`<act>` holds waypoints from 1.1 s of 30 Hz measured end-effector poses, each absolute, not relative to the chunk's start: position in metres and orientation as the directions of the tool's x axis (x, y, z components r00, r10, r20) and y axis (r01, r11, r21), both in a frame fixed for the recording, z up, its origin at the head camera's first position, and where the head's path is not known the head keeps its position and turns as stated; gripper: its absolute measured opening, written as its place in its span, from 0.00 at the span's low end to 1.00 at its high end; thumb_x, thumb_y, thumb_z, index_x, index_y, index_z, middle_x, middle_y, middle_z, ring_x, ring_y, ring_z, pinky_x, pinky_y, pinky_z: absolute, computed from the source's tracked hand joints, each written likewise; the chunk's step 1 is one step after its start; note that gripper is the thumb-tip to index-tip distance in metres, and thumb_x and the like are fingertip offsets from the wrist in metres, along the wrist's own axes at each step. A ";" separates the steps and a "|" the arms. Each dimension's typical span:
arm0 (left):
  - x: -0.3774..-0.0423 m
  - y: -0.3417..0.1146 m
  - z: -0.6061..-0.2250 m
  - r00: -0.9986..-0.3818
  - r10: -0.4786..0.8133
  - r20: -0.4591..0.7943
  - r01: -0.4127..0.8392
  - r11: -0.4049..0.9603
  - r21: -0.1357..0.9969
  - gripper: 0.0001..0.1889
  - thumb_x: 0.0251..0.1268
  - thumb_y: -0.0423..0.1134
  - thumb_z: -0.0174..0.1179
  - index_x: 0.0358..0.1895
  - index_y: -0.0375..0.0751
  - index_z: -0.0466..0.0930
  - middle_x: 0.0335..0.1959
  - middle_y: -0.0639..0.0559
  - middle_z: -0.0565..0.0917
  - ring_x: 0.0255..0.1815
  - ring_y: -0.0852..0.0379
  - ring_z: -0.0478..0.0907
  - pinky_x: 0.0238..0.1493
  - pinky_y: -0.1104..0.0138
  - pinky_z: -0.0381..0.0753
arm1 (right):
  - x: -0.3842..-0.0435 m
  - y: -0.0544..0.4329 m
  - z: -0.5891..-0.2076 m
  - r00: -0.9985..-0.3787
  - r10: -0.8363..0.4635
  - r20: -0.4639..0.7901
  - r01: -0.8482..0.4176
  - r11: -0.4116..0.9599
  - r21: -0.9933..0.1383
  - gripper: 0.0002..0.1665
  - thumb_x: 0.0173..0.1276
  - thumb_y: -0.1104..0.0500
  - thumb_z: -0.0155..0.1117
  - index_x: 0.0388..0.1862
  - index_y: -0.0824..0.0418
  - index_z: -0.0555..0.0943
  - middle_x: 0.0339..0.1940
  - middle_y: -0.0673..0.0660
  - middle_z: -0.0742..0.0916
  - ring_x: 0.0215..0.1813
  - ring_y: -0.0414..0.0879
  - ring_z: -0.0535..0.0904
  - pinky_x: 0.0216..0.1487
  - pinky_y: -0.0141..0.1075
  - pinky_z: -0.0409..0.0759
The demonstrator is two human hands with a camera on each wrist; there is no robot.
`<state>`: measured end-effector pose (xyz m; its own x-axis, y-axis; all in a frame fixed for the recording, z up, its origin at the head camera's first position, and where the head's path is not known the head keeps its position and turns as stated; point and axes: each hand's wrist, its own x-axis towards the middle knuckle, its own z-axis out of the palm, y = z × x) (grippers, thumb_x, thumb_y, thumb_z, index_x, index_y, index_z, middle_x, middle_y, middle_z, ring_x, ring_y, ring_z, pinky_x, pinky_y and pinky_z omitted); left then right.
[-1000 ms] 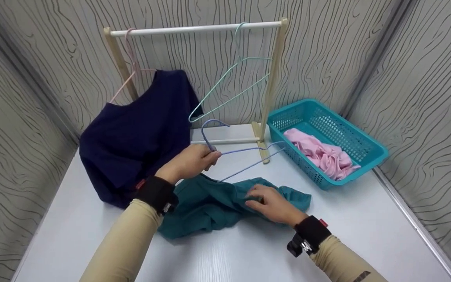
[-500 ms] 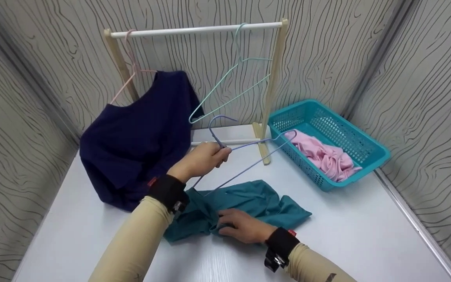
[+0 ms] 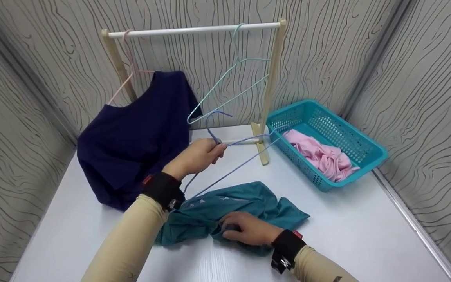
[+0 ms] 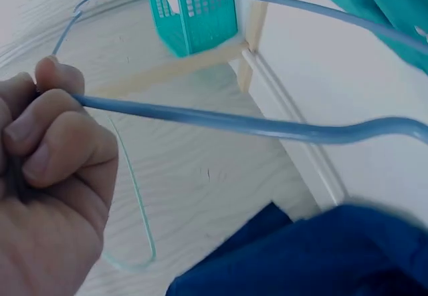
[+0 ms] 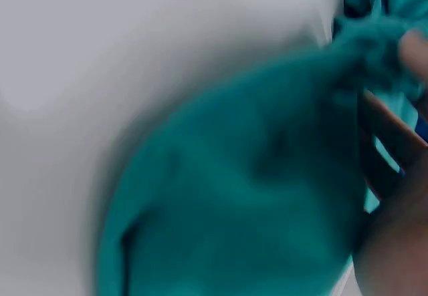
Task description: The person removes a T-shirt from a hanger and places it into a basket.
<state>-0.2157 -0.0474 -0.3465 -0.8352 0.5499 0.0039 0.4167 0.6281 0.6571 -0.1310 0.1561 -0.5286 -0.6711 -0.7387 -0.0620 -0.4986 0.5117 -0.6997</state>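
My left hand [image 3: 200, 154] grips the blue wire hanger [image 4: 200, 117] just below its hook, fingers curled round it. In the head view the hanger slants over the table, its near end by the crumpled teal garment [image 3: 264, 203]. My left wrist hides part of that end, and whether it lies inside the cloth I cannot tell. With bent fingers and thumb, my right hand [image 3: 249, 229] holds a bunched edge of the garment. Teal cloth [image 5: 227, 202] hangs blurred beside those fingers in the right wrist view.
Behind stands a clothes rack with a white rail [image 3: 194, 29]. A navy garment [image 3: 139, 137] hangs there on a pink hanger [image 3: 120, 89], and a mint hanger [image 3: 213, 87] hangs bare. At right, a teal basket [image 3: 366, 150] contains pink cloth [image 3: 323, 154].
My right hand has moved left and nearer to me, gathering the garment's front edge. The hanger's near end has shifted left and down, while my left hand has risen slightly with its hook.
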 end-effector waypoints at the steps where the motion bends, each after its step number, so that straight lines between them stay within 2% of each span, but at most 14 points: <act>1: -0.216 -0.052 -0.346 -0.842 0.540 -0.004 0.407 0.640 0.652 0.19 0.80 0.47 0.42 0.35 0.41 0.79 0.23 0.55 0.73 0.24 0.58 0.67 0.30 0.67 0.67 | -0.132 0.160 -0.529 -0.678 -0.734 -0.051 -0.486 0.499 -0.717 0.17 0.76 0.44 0.51 0.47 0.51 0.82 0.58 0.48 0.82 0.61 0.41 0.77 0.63 0.41 0.74; 3: -0.215 -0.062 -0.346 -0.856 0.516 -0.024 0.385 0.667 0.637 0.18 0.79 0.46 0.42 0.37 0.41 0.78 0.24 0.55 0.73 0.24 0.58 0.68 0.30 0.67 0.68 | -0.135 0.169 -0.529 -0.697 -0.716 -0.026 -0.466 0.481 -0.743 0.19 0.76 0.44 0.50 0.49 0.53 0.82 0.52 0.47 0.84 0.55 0.39 0.79 0.58 0.37 0.77; 7: -0.213 -0.085 -0.342 -0.883 0.466 -0.044 0.353 0.725 0.592 0.15 0.78 0.45 0.45 0.42 0.41 0.78 0.27 0.53 0.76 0.27 0.57 0.71 0.32 0.66 0.70 | -0.140 0.188 -0.523 -0.739 -0.673 0.031 -0.456 0.466 -0.758 0.18 0.77 0.48 0.51 0.47 0.57 0.83 0.42 0.47 0.85 0.45 0.35 0.79 0.49 0.33 0.78; 13: -0.216 -0.125 -0.333 -0.916 0.398 -0.056 0.335 0.833 0.441 0.15 0.77 0.45 0.48 0.43 0.41 0.82 0.31 0.49 0.82 0.30 0.55 0.77 0.37 0.62 0.77 | -0.144 0.218 -0.515 -0.798 -0.602 0.031 -0.408 0.502 -0.762 0.18 0.77 0.48 0.49 0.45 0.56 0.83 0.40 0.55 0.86 0.40 0.36 0.76 0.44 0.31 0.75; 18: -0.221 -0.155 -0.323 -0.946 0.310 -0.095 0.259 0.898 0.355 0.15 0.77 0.42 0.46 0.48 0.38 0.80 0.46 0.42 0.85 0.38 0.50 0.78 0.44 0.56 0.76 | -0.147 0.234 -0.510 -0.833 -0.553 0.030 -0.382 0.535 -0.753 0.17 0.77 0.49 0.50 0.45 0.56 0.83 0.40 0.57 0.86 0.39 0.35 0.76 0.43 0.31 0.75; 21: -0.226 -0.166 -0.315 -0.958 0.267 -0.101 0.223 0.920 0.322 0.16 0.77 0.41 0.44 0.50 0.35 0.79 0.50 0.39 0.84 0.41 0.47 0.78 0.47 0.54 0.75 | -0.148 0.238 -0.508 -0.836 -0.546 0.046 -0.392 0.537 -0.747 0.16 0.77 0.50 0.50 0.45 0.56 0.83 0.40 0.56 0.86 0.39 0.35 0.75 0.43 0.31 0.76; 23: -0.230 -0.170 -0.310 -0.965 0.240 -0.109 0.198 0.932 0.305 0.15 0.77 0.41 0.44 0.48 0.36 0.79 0.49 0.39 0.83 0.41 0.47 0.77 0.45 0.54 0.75 | -0.149 0.239 -0.506 -0.834 -0.550 0.050 -0.397 0.535 -0.746 0.16 0.78 0.51 0.50 0.44 0.56 0.83 0.39 0.57 0.85 0.38 0.35 0.75 0.43 0.31 0.75; 28: -0.240 -0.173 -0.296 -0.977 0.178 -0.119 0.141 0.953 0.268 0.14 0.76 0.41 0.45 0.34 0.38 0.76 0.38 0.41 0.78 0.34 0.46 0.74 0.38 0.55 0.72 | -0.150 0.241 -0.505 -0.832 -0.553 0.039 -0.396 0.542 -0.742 0.17 0.78 0.50 0.50 0.44 0.59 0.83 0.37 0.55 0.84 0.38 0.36 0.74 0.43 0.31 0.74; 31: -0.247 -0.171 -0.286 -0.985 0.152 -0.085 0.129 0.965 0.227 0.15 0.75 0.40 0.44 0.32 0.37 0.74 0.41 0.35 0.79 0.39 0.39 0.78 0.40 0.49 0.75 | -0.150 0.241 -0.504 -0.840 -0.541 0.027 -0.380 0.554 -0.741 0.17 0.78 0.50 0.50 0.43 0.58 0.83 0.37 0.52 0.83 0.38 0.36 0.74 0.43 0.30 0.74; 33: -0.252 -0.170 -0.277 -0.990 0.133 -0.045 0.122 0.973 0.195 0.16 0.75 0.41 0.42 0.36 0.33 0.76 0.47 0.29 0.80 0.46 0.32 0.79 0.45 0.42 0.76 | -0.150 0.241 -0.504 -0.840 -0.542 0.032 -0.384 0.551 -0.741 0.16 0.78 0.50 0.50 0.43 0.57 0.83 0.37 0.52 0.84 0.39 0.35 0.74 0.43 0.31 0.75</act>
<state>-0.2517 -0.1696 -0.2771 -0.9901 0.1333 -0.0448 0.1221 0.9731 0.1953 -0.1504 0.2414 -0.5038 -0.8397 -0.5420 0.0323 -0.3843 0.5513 -0.7406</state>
